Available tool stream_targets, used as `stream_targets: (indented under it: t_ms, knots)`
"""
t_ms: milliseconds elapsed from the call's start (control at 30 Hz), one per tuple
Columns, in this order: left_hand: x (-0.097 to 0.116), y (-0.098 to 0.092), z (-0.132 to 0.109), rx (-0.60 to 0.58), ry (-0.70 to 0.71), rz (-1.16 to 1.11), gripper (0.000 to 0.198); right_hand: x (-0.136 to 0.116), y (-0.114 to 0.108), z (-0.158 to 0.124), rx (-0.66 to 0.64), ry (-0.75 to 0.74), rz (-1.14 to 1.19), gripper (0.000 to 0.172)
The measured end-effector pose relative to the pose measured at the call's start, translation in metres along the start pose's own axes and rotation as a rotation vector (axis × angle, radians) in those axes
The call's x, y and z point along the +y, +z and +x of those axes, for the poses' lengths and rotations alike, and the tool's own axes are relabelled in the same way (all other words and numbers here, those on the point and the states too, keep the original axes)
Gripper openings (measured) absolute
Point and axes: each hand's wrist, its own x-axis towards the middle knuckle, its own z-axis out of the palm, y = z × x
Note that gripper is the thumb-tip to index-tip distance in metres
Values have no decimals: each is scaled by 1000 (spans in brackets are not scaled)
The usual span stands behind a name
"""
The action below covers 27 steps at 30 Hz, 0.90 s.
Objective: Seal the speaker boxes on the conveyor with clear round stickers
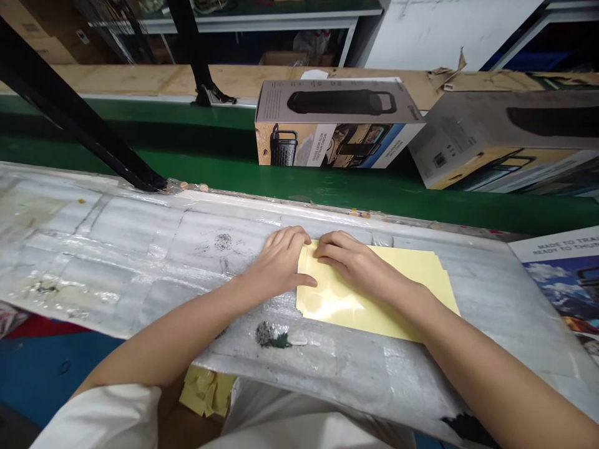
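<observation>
A pale yellow sheet of round stickers point(412, 293) lies flat on a work surface point(140, 249) wrapped in clear film. My left hand point(278, 262) rests on the sheet's left edge with its fingers curled and the thumb pressed down on the sheet. My right hand point(350, 259) lies on the sheet's top left corner, fingers bent together and pinching at the edge beside the left fingertips. What the fingertips grip, beyond the sheet itself, is too small to tell.
A green conveyor point(187, 165) runs behind the surface, carrying two printed product boxes, one point(334, 125) at centre and one point(505, 140) at right. A printed carton point(568, 274) lies at the right edge. A black post point(70, 109) slants at left. Crumpled yellow paper point(206, 393) sits below.
</observation>
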Motion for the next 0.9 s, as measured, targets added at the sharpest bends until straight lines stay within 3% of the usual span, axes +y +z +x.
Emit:
stream_targets:
  t_ms: [100,233,300,433,500,700,900]
  knots:
    - [2,-2,-2,-30,56,72,55,-1,-7,-3,111,88,141,13]
    - [4,-1,-4,-37,86,85,58,-7,-19,-16,480,314,212,9]
    - [3,0,-4,-40,89,80,59,-14,-18,-24,564,397,239,6]
    - [-5,-6,0,-139,119,77,41,-32,4,-34,371,291,261,54]
    - [-11,-13,4,-223,139,52,42,-36,19,-37,273,219,155,69]
    - [-22,-25,14,-300,143,30,42,-42,33,-34,115,80,-215,83]
    - [-24,-31,18,-318,200,72,35,-52,32,-25,35,115,-283,85]
